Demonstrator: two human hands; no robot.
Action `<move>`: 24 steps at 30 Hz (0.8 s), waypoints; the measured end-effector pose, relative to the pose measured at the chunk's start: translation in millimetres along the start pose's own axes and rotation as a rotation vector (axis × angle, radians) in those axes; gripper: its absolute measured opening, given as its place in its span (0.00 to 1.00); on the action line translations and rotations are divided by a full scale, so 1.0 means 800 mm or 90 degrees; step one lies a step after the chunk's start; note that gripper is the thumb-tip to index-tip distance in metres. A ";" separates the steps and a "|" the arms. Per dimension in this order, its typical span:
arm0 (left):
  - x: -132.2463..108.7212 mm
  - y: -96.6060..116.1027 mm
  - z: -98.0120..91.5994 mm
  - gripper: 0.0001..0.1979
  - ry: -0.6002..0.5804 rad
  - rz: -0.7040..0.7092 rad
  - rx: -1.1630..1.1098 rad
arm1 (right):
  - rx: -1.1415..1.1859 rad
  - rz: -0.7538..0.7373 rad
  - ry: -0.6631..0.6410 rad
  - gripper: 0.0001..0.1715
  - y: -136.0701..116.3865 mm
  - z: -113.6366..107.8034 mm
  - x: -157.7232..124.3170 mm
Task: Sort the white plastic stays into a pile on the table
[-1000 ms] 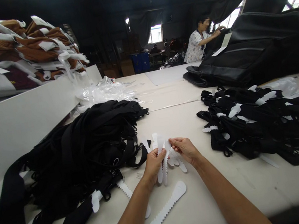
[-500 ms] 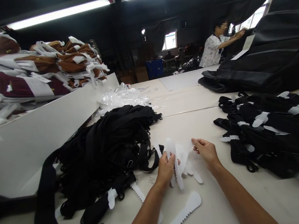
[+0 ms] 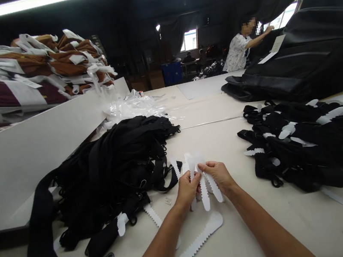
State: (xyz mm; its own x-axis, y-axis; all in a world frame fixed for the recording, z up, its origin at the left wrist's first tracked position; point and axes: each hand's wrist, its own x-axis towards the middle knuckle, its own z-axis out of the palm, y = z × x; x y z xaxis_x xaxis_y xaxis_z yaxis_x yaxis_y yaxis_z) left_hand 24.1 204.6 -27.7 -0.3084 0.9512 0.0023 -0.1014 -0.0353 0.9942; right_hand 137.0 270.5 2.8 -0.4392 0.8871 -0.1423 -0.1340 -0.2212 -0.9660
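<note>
Several white notched strips (image 3: 204,192) hang fanned out between my two hands over the table. My left hand (image 3: 187,189) is closed on them, thumb pressed on top. From the other side, my right hand (image 3: 218,176) pinches the upper part of the strips; its fingertips are close to my left thumb. Below my hands, a single white notched strip (image 3: 198,242) lies flat on the table. Left of my left hand spreads a heap of black webbing straps (image 3: 115,163) with metal hooks. Another notched strip (image 3: 153,215) sticks out by its near edge.
On the right lies a pile of black straps (image 3: 318,148) with white strips among them. Behind it rests a large black bag (image 3: 303,55). Clear plastic bags (image 3: 135,107) lie beyond the left heap. A white board (image 3: 46,144) fronts stacked brown bags (image 3: 66,62). A person (image 3: 237,50) stands behind.
My right hand has moved left from beside the white strips and now grips them with my left hand. The whole view has shifted slightly.
</note>
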 end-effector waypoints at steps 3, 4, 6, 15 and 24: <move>-0.001 0.004 0.000 0.17 -0.009 -0.006 0.004 | -0.055 -0.028 0.037 0.28 -0.002 -0.011 0.005; -0.001 0.006 -0.002 0.16 -0.005 -0.005 0.005 | -0.080 -0.044 0.062 0.28 -0.003 -0.017 0.007; 0.000 0.013 -0.010 0.17 0.017 0.004 0.005 | -0.147 -0.083 0.130 0.27 -0.007 -0.035 0.014; 0.010 0.039 -0.065 0.23 0.153 0.149 0.099 | -0.363 -0.248 0.209 0.23 -0.032 -0.060 0.000; 0.012 0.049 -0.095 0.10 0.290 0.281 0.263 | -0.623 -0.095 -0.559 0.23 -0.028 -0.005 -0.066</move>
State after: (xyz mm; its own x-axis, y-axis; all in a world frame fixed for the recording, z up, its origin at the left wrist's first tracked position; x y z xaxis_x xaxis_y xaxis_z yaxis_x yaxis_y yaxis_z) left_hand -54.9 189.3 2.9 -0.6072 0.6517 0.4546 0.4569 -0.1817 0.8708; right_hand 166.9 230.3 30.8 -0.9513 0.2400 -0.1932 0.2989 0.5661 -0.7683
